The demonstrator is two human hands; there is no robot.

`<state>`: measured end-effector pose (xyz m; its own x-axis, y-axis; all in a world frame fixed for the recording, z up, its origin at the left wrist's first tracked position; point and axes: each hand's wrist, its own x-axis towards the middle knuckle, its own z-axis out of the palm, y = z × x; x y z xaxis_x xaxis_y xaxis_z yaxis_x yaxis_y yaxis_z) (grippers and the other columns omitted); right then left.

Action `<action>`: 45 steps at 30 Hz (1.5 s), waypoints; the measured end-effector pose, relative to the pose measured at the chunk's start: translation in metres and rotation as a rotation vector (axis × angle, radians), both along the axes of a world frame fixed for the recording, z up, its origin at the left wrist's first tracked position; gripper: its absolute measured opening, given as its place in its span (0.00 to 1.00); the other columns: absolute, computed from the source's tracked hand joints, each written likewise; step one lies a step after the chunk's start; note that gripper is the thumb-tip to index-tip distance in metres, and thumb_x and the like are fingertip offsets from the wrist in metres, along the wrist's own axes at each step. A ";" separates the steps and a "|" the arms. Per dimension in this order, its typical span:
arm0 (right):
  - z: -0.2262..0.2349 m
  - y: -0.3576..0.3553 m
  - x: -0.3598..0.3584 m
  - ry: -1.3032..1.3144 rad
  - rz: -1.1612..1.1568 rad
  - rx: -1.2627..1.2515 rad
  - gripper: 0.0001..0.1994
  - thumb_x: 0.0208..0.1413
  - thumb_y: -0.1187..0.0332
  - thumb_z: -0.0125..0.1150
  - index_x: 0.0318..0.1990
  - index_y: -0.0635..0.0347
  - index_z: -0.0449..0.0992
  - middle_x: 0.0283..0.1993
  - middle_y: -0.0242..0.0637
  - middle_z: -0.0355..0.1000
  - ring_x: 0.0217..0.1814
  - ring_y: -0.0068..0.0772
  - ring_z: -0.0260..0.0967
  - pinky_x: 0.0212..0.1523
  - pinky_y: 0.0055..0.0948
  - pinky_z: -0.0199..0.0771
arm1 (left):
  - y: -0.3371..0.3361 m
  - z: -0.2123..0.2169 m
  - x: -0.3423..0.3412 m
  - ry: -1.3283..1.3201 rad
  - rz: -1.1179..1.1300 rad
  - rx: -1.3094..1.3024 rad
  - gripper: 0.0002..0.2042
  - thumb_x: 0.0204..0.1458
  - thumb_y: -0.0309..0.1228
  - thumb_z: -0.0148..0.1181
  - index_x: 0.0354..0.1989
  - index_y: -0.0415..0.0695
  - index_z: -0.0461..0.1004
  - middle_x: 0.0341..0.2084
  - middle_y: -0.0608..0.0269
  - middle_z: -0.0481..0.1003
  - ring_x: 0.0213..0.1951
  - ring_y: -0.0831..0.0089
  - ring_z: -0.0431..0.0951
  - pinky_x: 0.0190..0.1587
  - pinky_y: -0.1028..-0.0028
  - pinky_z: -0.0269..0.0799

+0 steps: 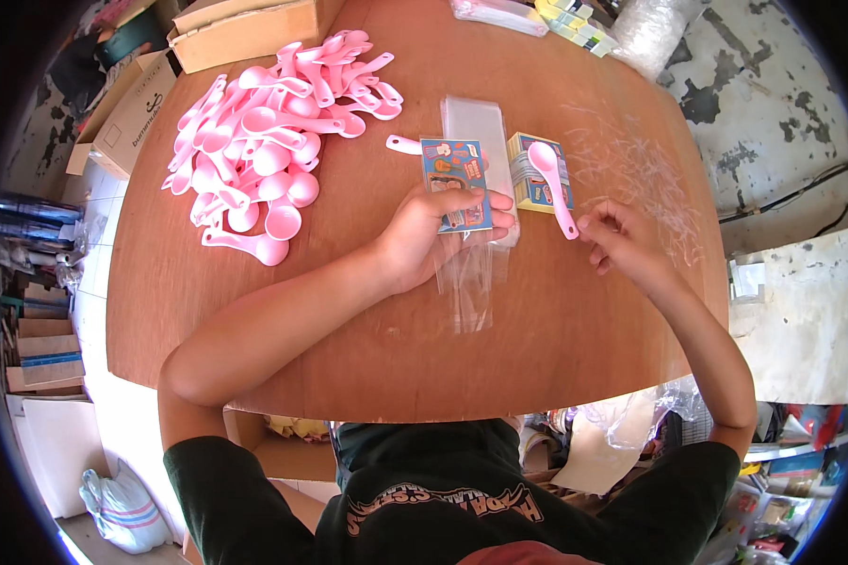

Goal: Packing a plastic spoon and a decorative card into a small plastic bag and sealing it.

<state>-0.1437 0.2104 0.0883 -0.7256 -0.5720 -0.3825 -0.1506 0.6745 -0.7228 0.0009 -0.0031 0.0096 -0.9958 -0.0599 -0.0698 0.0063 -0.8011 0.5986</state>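
My left hand [415, 231] is closed on a blue printed card [456, 179], with the thumb across its front. A clear plastic bag [469, 297] hangs below that card; whether the card is inside it I cannot tell. From behind the card's left edge a pink handle [403, 144] sticks out. Under the hand and beyond it lies a stack of clear bags [473, 118]. A pink measuring spoon [549, 179] rests on a stack of cards [522, 155]. Beside the end of its handle, my right hand [617, 235] has loosely bent fingers set apart, holding nothing I can see.
A large heap of pink spoons [254, 141] covers the table's left side. Thin clear plastic strips [641, 179] are scattered at the right. At the far edge stand a cardboard box [250, 38], packaged bags [499, 14], card bundles [579, 26] and a plastic-wrapped roll [655, 38].
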 end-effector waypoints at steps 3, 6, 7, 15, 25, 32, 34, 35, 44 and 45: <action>0.000 -0.009 0.009 -0.036 -0.088 0.046 0.13 0.56 0.57 0.58 0.36 0.58 0.73 0.27 0.27 0.70 0.22 0.17 0.65 0.22 0.19 0.68 | 0.001 0.000 0.001 0.005 0.001 -0.008 0.23 0.53 0.30 0.52 0.58 0.46 0.60 0.40 0.55 0.74 0.42 0.66 0.76 0.51 0.64 0.69; -0.004 -0.009 0.007 -0.228 -0.138 0.067 0.13 0.56 0.56 0.59 0.35 0.56 0.72 0.29 0.26 0.70 0.22 0.16 0.65 0.22 0.18 0.67 | 0.001 0.002 0.002 -0.014 0.011 -0.011 0.22 0.53 0.30 0.52 0.58 0.46 0.60 0.40 0.55 0.74 0.42 0.66 0.76 0.51 0.63 0.69; -0.009 -0.007 0.005 -0.313 -0.114 0.043 0.13 0.55 0.55 0.59 0.34 0.55 0.72 0.29 0.26 0.70 0.22 0.16 0.65 0.22 0.18 0.67 | 0.000 0.002 0.003 -0.021 0.014 -0.009 0.22 0.53 0.30 0.52 0.58 0.47 0.60 0.40 0.55 0.74 0.42 0.66 0.76 0.52 0.63 0.69; -0.015 0.042 0.052 -0.616 -0.099 -0.219 0.09 0.56 0.61 0.59 0.36 0.57 0.73 0.29 0.27 0.71 0.23 0.13 0.65 0.22 0.17 0.71 | -0.002 0.009 0.002 0.021 0.135 0.061 0.19 0.56 0.36 0.52 0.54 0.43 0.63 0.43 0.54 0.73 0.46 0.65 0.74 0.54 0.62 0.68; -0.014 0.036 0.098 -0.842 -0.081 -0.130 0.10 0.57 0.67 0.58 0.41 0.64 0.74 0.31 0.31 0.73 0.25 0.16 0.67 0.26 0.19 0.72 | -0.001 0.009 -0.001 0.019 0.265 -0.008 0.21 0.58 0.45 0.50 0.49 0.38 0.66 0.45 0.55 0.72 0.48 0.65 0.73 0.54 0.59 0.69; -0.025 0.006 0.097 -0.722 -0.013 -0.322 0.14 0.58 0.67 0.57 0.48 0.65 0.70 0.34 0.34 0.71 0.29 0.19 0.68 0.29 0.21 0.72 | 0.018 0.004 0.007 0.029 0.191 -0.076 0.28 0.54 0.53 0.51 0.52 0.41 0.62 0.43 0.56 0.71 0.47 0.65 0.74 0.53 0.60 0.72; -0.027 0.000 0.099 -0.692 -0.048 -0.394 0.16 0.58 0.68 0.57 0.51 0.64 0.66 0.34 0.35 0.71 0.30 0.20 0.68 0.30 0.22 0.72 | 0.019 0.001 0.008 0.038 0.144 -0.078 0.28 0.54 0.53 0.51 0.52 0.41 0.62 0.43 0.56 0.71 0.47 0.64 0.74 0.53 0.60 0.72; -0.027 -0.003 0.100 -0.663 -0.084 -0.462 0.19 0.58 0.69 0.57 0.55 0.63 0.62 0.35 0.36 0.71 0.31 0.21 0.69 0.30 0.22 0.72 | 0.020 -0.001 0.009 0.045 0.096 -0.077 0.28 0.54 0.53 0.51 0.53 0.42 0.62 0.43 0.57 0.71 0.47 0.64 0.74 0.53 0.60 0.72; -0.026 -0.027 0.097 -0.113 0.201 -0.640 0.13 0.58 0.75 0.55 0.50 0.66 0.69 0.31 0.35 0.73 0.30 0.18 0.70 0.29 0.19 0.71 | 0.025 0.000 0.013 0.010 0.030 -0.049 0.29 0.53 0.55 0.50 0.54 0.45 0.60 0.46 0.58 0.71 0.49 0.66 0.73 0.53 0.60 0.70; -0.026 -0.026 0.097 -0.114 0.201 -0.640 0.13 0.58 0.75 0.55 0.50 0.66 0.69 0.31 0.35 0.73 0.30 0.18 0.70 0.29 0.19 0.71 | 0.025 0.000 0.013 0.036 0.008 -0.007 0.29 0.53 0.56 0.50 0.54 0.45 0.60 0.46 0.59 0.71 0.50 0.66 0.72 0.52 0.60 0.70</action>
<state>-0.0466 0.1844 0.0620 -0.5566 -0.8308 0.0087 -0.1279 0.0753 -0.9889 0.0134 0.0215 0.0093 -0.9971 -0.0686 -0.0336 0.0345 -0.7966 0.6035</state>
